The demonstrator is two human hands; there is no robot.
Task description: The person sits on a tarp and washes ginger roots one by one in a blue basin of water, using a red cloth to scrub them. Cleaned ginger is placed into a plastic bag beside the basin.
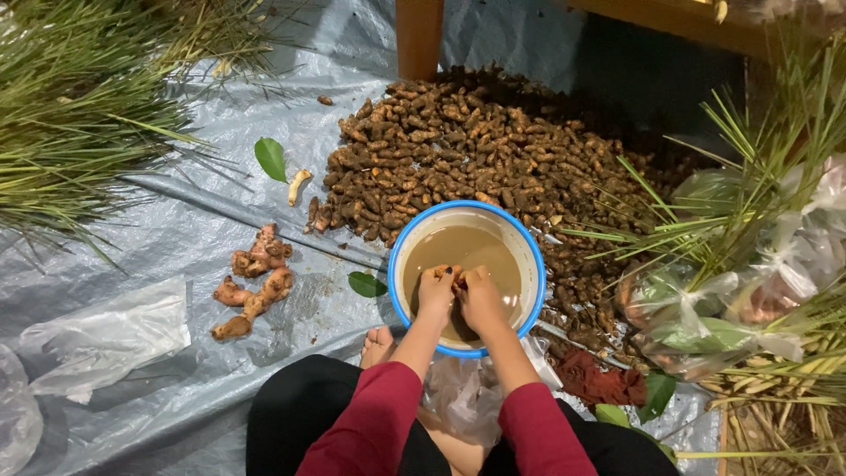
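Note:
Both my hands reach into a white bucket with a blue rim [398, 249] filled with muddy brown water. My left hand [437, 291] and my right hand [480, 295] are pressed together at the water's surface, fingers curled around a small dark root piece [456, 280] between them. Just beyond the bucket lies a big heap of small brown rhizomes [476, 150] on a grey plastic sheet [220, 132].
Several washed ginger-like roots [254, 282] lie left of the bucket. Clear plastic bags [106, 339] sit at the left, tied bags [749, 300] and lemongrass stalks [62, 115] at both sides. A wooden leg [419, 35] stands behind the heap. My bare foot [377, 345] rests by the bucket.

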